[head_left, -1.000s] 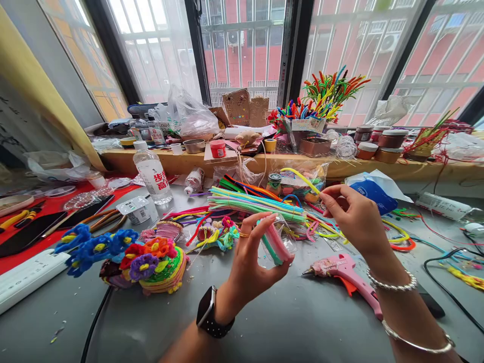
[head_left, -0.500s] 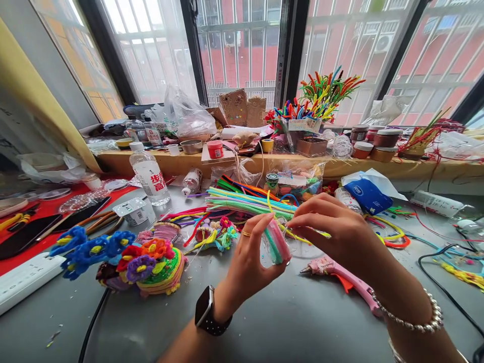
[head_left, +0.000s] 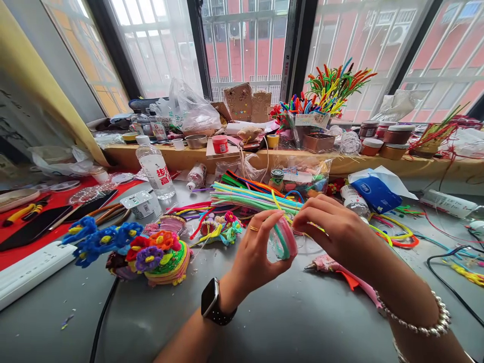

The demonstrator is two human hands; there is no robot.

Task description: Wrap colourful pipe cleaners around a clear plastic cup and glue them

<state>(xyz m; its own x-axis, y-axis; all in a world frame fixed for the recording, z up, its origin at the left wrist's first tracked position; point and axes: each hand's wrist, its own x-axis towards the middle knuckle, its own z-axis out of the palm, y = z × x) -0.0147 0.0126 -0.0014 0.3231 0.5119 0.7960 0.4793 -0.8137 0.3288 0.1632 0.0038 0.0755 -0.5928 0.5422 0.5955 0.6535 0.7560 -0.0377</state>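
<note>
My left hand [head_left: 260, 247] grips a small clear plastic cup [head_left: 275, 244] between thumb and fingers, tilted on its side. Pink and mint-green pipe cleaners [head_left: 290, 239] wrap around the cup. Close to its right edge, my right hand [head_left: 333, 227] has its fingertips pinched together; what they hold, if anything, is hidden. A yellow pipe cleaner [head_left: 276, 200] sticks up just behind the left fingertips. Below the right hand lies a pink glue gun [head_left: 328, 263], its nozzle pointing left. Behind both hands rests a bundle of pastel pipe cleaners [head_left: 249, 197].
Pipe-cleaner flowers [head_left: 147, 247] stand at left, near a white power strip [head_left: 34, 267]. Behind them are a clear bottle [head_left: 155, 169] and a labelled plastic cup [head_left: 138, 204]. A blue tissue pack [head_left: 376, 190] lies at back right. Black cables cross both sides. Jars line the sill.
The cup has turned in my left hand, so more of its open side shows. My right hand stays beside its edge. The whole view has shifted slightly.
</note>
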